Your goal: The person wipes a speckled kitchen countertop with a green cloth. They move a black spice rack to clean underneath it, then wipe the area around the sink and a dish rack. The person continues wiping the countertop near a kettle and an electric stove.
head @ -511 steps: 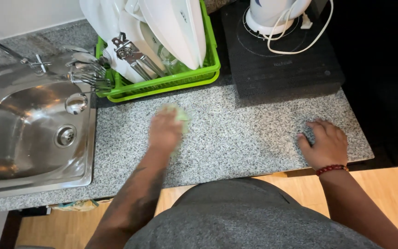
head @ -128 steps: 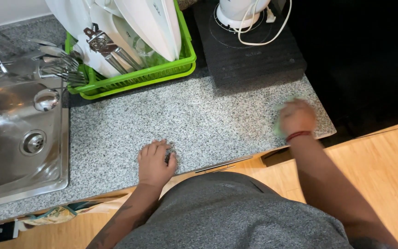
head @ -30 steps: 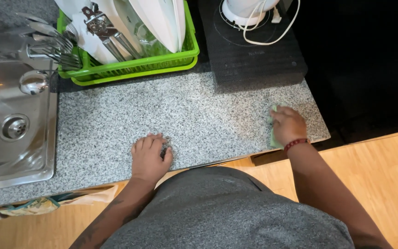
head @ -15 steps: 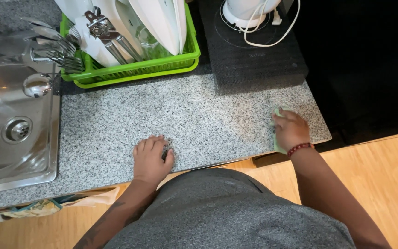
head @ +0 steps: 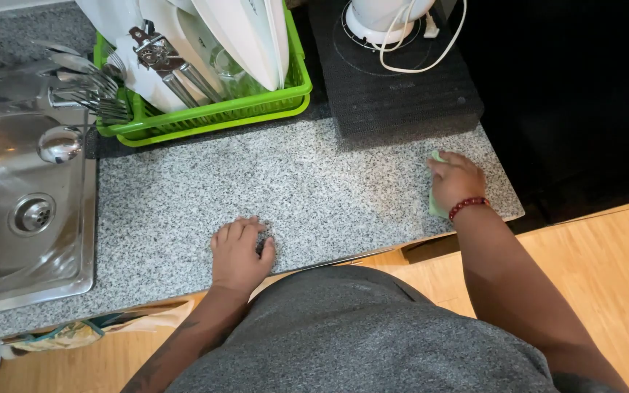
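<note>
My right hand (head: 457, 179) presses a light green cloth (head: 434, 205) flat on the speckled grey granite countertop (head: 329, 189), near its right end and just in front of the black hob. A red bead bracelet is on that wrist. My left hand (head: 239, 252) rests palm-down at the counter's front edge, in front of my body. A small dark grey pad (head: 263, 240) shows under its fingers, mostly covered.
A green dish rack (head: 212, 120) with white plates and cutlery stands at the back. A steel sink (head: 23, 211) lies to the left. A white kettle base with a cord (head: 391, 22) sits on the black hob (head: 402, 94). The wooden floor lies below.
My right hand has slid the green cloth a little toward the back of the counter, closer to the hob. My left hand has stayed where it was.
</note>
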